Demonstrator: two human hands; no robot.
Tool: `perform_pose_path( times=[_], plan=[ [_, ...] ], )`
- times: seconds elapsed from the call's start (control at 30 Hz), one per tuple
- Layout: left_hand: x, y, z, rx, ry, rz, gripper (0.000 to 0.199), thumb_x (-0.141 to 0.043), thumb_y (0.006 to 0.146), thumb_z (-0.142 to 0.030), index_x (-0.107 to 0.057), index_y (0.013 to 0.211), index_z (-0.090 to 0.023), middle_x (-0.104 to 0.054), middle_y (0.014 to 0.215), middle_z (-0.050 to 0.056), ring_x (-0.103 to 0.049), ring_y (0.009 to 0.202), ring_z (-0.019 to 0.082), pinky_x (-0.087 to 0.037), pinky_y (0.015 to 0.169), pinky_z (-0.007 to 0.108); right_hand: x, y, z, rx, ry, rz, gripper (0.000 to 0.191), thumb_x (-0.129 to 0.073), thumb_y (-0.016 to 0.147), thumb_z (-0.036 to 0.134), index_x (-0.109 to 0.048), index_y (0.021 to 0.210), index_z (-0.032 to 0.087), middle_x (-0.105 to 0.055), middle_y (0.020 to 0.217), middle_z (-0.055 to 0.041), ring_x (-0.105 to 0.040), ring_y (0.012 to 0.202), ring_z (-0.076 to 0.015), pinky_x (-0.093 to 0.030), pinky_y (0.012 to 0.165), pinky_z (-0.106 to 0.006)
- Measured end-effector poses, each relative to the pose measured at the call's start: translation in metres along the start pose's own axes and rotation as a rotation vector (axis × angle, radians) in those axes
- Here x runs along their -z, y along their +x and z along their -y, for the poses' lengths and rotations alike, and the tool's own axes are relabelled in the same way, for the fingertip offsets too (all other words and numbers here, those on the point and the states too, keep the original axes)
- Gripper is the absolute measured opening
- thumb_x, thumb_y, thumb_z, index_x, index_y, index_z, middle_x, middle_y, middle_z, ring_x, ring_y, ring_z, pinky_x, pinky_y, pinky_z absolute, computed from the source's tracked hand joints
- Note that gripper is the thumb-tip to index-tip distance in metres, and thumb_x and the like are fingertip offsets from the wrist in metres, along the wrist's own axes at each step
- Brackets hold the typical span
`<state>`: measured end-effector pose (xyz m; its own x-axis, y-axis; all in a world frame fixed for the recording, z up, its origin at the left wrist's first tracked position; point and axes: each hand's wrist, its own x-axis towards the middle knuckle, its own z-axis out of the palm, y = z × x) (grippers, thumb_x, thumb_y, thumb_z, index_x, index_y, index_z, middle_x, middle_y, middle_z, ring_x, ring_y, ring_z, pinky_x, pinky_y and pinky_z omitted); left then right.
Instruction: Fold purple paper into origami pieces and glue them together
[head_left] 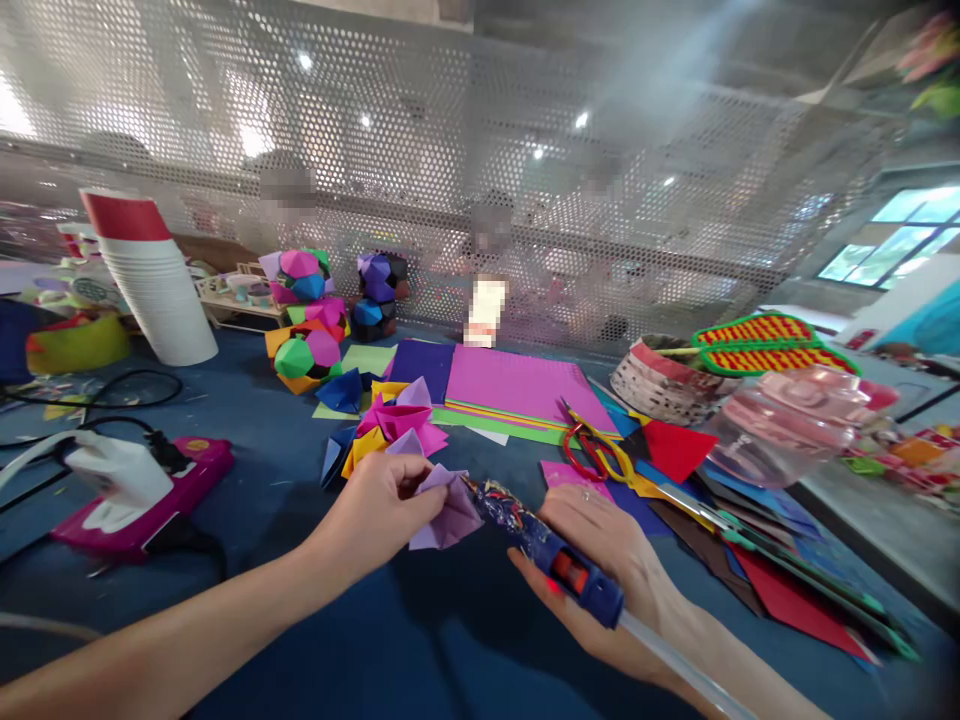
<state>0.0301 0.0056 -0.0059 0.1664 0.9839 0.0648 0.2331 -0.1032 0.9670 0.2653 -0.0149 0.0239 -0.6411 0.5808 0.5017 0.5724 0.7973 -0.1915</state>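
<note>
My left hand [390, 505] pinches a folded piece of lilac paper [450, 510] above the front of the table. In my right hand [607, 550] is a dark blue hot glue gun [540, 540], its red light glowing and a clear glue stick [675, 660] sticking out of the back. The gun's nozzle points left and meets or nearly meets the paper's right edge; which of the two I cannot tell. Behind my left hand lie folded paper pieces [397, 415] in pink, yellow, blue and lilac.
Coloured paper sheets [517, 385] lie at the back centre. Scissors [592, 450] and paper scraps [682, 450] are on the right, near a pink clear bottle [780, 430]. Left stand a purple power strip [187, 480] with cords and stacked paper cups [157, 280]. Finished paper balls [307, 340] stand behind.
</note>
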Motion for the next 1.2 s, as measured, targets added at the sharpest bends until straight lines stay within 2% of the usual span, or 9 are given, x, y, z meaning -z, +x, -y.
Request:
perform_pose_path(
  times=[0.17, 0.5, 0.7, 1.07, 1.2],
  plan=[
    [0.0005, -0.0008, -0.0007, 0.046, -0.010, 0.065, 0.020, -0.060, 0.081, -0.032, -0.073, 0.081, -0.017, -0.075, 0.077, 0.003, -0.068, 0.073, 0.020, -0.051, 0.058, 0.025, -0.0026, -0.0028, -0.0018, 0.003, -0.005, 0.022, 0.015, -0.058, 0.082, 0.018, -0.044, 0.075, 0.019, -0.050, 0.071, -0.0026, -0.044, 0.065, -0.0170, -0.028, 0.058, -0.030],
    [-0.0013, -0.0019, -0.0012, 0.034, -0.033, 0.043, 0.019, -0.061, 0.079, -0.033, -0.072, 0.073, -0.019, -0.072, 0.070, 0.002, -0.066, 0.068, 0.020, -0.050, 0.057, 0.026, -0.0034, -0.0028, -0.0022, -0.013, -0.028, 0.043, 0.016, -0.056, 0.084, 0.021, -0.044, 0.073, 0.020, -0.050, 0.070, -0.0027, -0.044, 0.063, -0.0167, -0.028, 0.057, -0.031],
    [0.0003, -0.0016, -0.0015, 0.025, 0.046, 0.026, 0.018, -0.060, 0.080, -0.030, -0.071, 0.072, -0.019, -0.068, 0.065, 0.000, -0.060, 0.061, 0.016, -0.041, 0.050, 0.023, -0.0033, -0.0019, -0.0022, -0.009, -0.061, 0.018, 0.018, -0.055, 0.084, 0.022, -0.043, 0.072, 0.020, -0.048, 0.066, -0.0016, -0.043, 0.060, -0.0155, -0.028, 0.056, -0.030],
    [0.0006, -0.0016, -0.0036, 0.018, 0.030, 0.039, 0.016, -0.059, 0.080, -0.027, -0.071, 0.073, -0.019, -0.071, 0.069, 0.001, -0.066, 0.068, 0.019, -0.047, 0.055, 0.024, -0.0011, -0.0017, 0.0012, -0.025, -0.086, 0.032, 0.019, -0.057, 0.083, 0.023, -0.043, 0.070, 0.019, -0.049, 0.065, -0.0011, -0.043, 0.058, -0.0148, -0.029, 0.054, -0.029],
    [0.0003, -0.0013, -0.0087, 0.052, -0.050, 0.046, 0.013, -0.060, 0.078, -0.025, -0.071, 0.073, -0.019, -0.072, 0.069, 0.000, -0.067, 0.066, 0.019, -0.049, 0.055, 0.023, -0.0007, -0.0013, 0.0009, -0.023, -0.095, 0.023, 0.019, -0.057, 0.083, 0.023, -0.043, 0.071, 0.020, -0.048, 0.064, -0.0005, -0.042, 0.057, -0.0142, -0.028, 0.054, -0.029]
  ],
)
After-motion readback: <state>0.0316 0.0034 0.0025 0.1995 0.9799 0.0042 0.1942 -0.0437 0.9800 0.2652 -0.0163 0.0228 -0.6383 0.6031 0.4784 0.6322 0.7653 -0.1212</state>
